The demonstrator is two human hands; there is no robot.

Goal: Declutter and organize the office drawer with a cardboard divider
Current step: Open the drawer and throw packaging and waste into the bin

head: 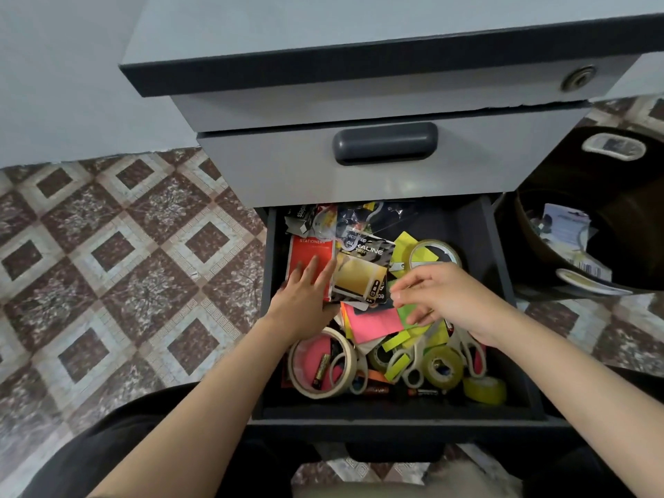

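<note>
The lower drawer (503, 267) is pulled out and full of loose stationery. My left hand (305, 296) lies on a red stationery packet (309, 257), fingers straight, thumb under its lower edge. Beside it is a black and gold alkaline battery pack (363, 271). My right hand (442, 300) hovers over green and pink sticky notes (373, 325), fingers loosely curled, holding nothing that I can see. Rolls of masking tape (345, 357), clear tape (442, 368) and white scissors (413, 368) fill the front. No cardboard divider is in view.
A dark bin (611, 217) with paper scraps stands on the floor to the right of the cabinet. The shut upper drawer with its dark handle (384, 143) overhangs the back of the open one. Patterned tile floor (125, 264) lies to the left.
</note>
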